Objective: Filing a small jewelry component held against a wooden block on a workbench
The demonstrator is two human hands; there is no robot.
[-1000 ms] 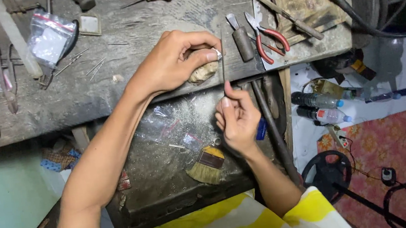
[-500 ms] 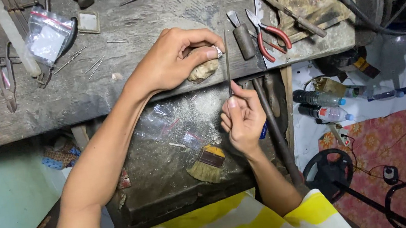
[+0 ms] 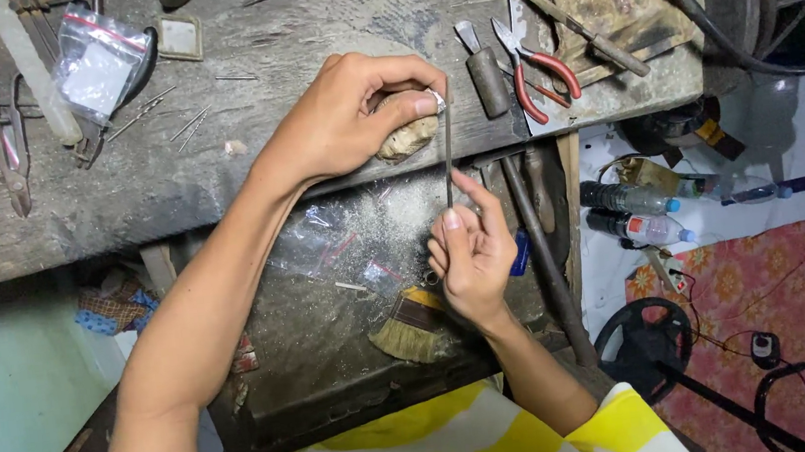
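pinched between the left hand point(image 3: 342, 123)'s thumb and forefinger is a tiny pale piece point(image 3: 436, 100), braced on the worn wooden peg point(image 3: 408, 136) at the bench edge. just below the peg, the right hand point(image 3: 470, 254) grips a slim file point(image 3: 448, 156), its tip at the piece. risk as i judge it — the file skids off so small a target and nicks a fingertip, or the piece pops loose into the dusty tray point(image 3: 337, 362) under the peg.

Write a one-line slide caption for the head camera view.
At a worn workbench, the left hand pinches a small piece against a wooden peg while the right hand holds a thin file to it.
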